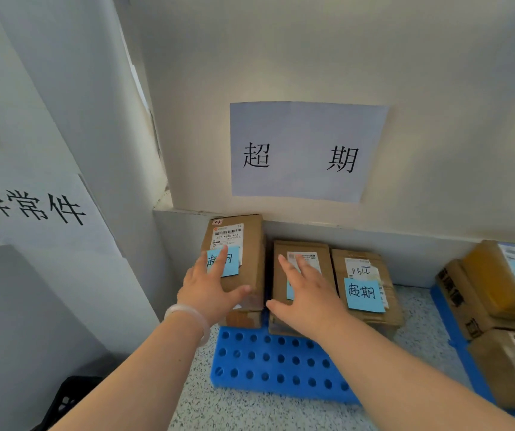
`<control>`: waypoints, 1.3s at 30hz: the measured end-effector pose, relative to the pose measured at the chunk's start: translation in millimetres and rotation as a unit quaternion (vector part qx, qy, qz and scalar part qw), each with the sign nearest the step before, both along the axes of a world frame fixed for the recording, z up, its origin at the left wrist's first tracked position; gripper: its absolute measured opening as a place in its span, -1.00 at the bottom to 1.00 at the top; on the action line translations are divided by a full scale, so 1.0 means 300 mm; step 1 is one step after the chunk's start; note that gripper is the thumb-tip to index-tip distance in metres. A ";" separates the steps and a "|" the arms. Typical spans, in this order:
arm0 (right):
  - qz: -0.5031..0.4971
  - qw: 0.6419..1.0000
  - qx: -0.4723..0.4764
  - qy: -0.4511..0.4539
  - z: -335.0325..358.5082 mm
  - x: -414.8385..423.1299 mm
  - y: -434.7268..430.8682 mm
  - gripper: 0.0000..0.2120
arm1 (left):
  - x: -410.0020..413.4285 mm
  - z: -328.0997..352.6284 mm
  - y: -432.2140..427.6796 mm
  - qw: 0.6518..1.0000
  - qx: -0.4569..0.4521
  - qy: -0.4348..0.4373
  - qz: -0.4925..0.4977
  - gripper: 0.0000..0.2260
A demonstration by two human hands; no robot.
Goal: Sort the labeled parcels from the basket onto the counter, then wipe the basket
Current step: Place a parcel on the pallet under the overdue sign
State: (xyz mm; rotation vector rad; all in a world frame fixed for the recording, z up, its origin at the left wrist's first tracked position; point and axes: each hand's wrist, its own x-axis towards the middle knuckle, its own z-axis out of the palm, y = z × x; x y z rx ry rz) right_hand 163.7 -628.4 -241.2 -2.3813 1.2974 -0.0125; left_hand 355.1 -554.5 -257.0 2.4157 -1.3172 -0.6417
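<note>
While blue tray [281, 365] holds three parcels [338, 264] | left hand [209, 290] flat atop leftmost | right hand [309, 293] flat atop middle

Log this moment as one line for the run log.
stage: sorting parcels | left hand: flat on left parcel | right hand: flat on middle parcel | spot: blue mat under wall sign

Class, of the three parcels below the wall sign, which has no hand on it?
The rightmost parcel; the left hand and right hand cover the others.
</note>
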 end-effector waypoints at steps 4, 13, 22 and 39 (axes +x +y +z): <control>-0.007 0.999 -0.034 0.014 0.036 -0.116 0.063 -0.07 | -0.103 0.042 0.023 0.995 -0.019 -0.086 -0.037 -0.16; -0.063 0.996 -0.044 0.043 0.032 -0.357 0.196 0.02 | -0.294 0.063 0.067 0.980 -0.048 -0.135 -0.135 -0.15; 0.000 0.996 -0.075 0.051 0.025 -0.356 0.286 0.07 | -0.379 0.064 0.209 0.976 -0.047 -0.165 -0.135 -0.10; 0.052 0.994 -0.088 0.030 0.069 -0.395 0.341 0.06 | -0.459 0.077 0.336 0.980 -0.045 -0.169 -0.090 -0.11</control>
